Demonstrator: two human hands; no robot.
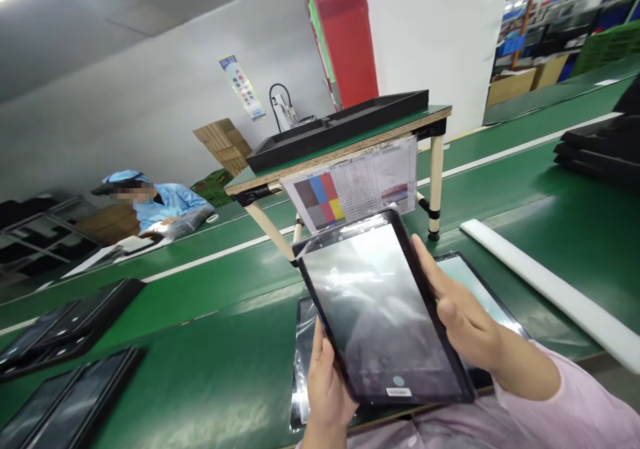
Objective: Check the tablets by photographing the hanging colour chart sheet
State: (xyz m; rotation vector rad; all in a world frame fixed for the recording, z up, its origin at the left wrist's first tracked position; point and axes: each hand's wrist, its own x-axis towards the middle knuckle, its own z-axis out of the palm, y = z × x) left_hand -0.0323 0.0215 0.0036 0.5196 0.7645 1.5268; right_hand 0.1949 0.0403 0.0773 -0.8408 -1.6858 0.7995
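Observation:
A black-framed tablet [377,302] is held up and tilted in front of me, its lit screen pale and full of reflections. A small white label [399,392] sits at its lower edge. My left hand [327,382] grips the tablet's lower left side, fingers partly hidden behind it. Along the right edge, my right hand [465,315] is closed on the frame with fingers reaching up the side. Behind and below the held tablet lie two more tablets, one at the left [301,369] and one with a bright screen at the right [480,285].
A small stand [340,149] with black trays [345,122] rises ahead, a printed sheet [355,185] on its front. Trays of tablets [75,395] lie left. A white foam strip [545,285] and stacked black trays [600,149] are right. Another person [170,199] sits across the green bench [210,369].

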